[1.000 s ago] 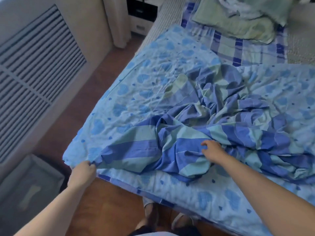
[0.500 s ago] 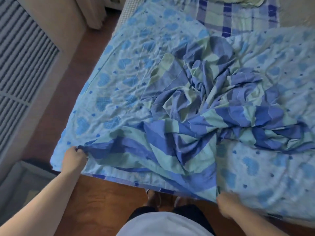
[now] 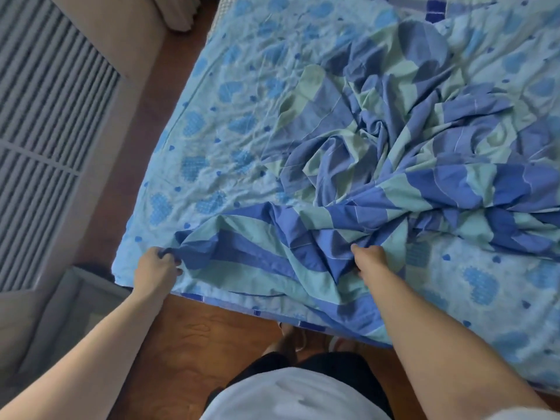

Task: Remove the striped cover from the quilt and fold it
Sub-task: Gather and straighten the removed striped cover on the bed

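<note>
Crumpled blue-and-teal striped fabric cover lies bunched on light-blue heart-print quilt; left hand grips its corner, right hand clutches a fold nr edge.

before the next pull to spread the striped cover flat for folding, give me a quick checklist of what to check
1. Left hand grips the near-left corner of the striped cover: ok.
2. Right hand pinches the cover further along its near side: ok.
3. Fabric between the two hands is taut and flat: not ok, it sags in folds.
4. Rest of the cover is smoothed out: not ok, bunched in a crumpled heap mid-bed.
5. Cover is fully free of the heart-print quilt: cannot tell.
6. Far corners of the cover located: cannot tell, lost in the heap.
</note>
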Tool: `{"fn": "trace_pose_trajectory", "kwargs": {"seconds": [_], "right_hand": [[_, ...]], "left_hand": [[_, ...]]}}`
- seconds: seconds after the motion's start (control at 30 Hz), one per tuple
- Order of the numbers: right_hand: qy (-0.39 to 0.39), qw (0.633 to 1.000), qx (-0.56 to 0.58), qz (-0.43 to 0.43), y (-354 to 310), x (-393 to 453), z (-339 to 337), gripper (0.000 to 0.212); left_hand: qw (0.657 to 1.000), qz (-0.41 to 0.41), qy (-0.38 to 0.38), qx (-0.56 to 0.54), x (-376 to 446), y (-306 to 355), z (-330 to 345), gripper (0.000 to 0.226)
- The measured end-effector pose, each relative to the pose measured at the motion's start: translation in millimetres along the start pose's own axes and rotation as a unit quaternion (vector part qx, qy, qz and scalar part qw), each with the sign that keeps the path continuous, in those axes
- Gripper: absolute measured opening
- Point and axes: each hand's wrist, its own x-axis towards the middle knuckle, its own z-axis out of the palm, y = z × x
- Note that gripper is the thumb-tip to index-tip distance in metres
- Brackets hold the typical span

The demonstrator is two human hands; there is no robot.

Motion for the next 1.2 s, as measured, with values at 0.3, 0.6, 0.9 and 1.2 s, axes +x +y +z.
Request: {"fn": "trace_pose_trajectory", "kwargs": {"seconds": [0.3, 0.6, 0.9, 1.2], "right_hand": [[-0.118, 0.986, 0.095, -0.068, -1.3, -35.3, -57.0, 0.020], [0.025, 0.756, 0.607, -0.243, -15.2, -181.2, -339.4, 0.040], [-0.034, 0.825, 0.492, -0.277, -100.5, -257.5, -322.3, 0.026], [-0.125, 0.778, 0.453, -0.417, -238.4, -351.7, -307.2, 0.020]], "left_hand": [[0.984, 0.007, -0.022, -0.174, -26.0, 24.0, 16.8, 0.022], [0.965, 0.036, -0.074, -0.248, -48.4, 115.9, 79.3, 0.017], [0.866, 0.425, -0.222, -0.138, -204.9, 264.3, 72.3, 0.017], [0.728, 0.646, -0.167, 0.160, -279.5, 288.5, 66.3, 0.020]]}}
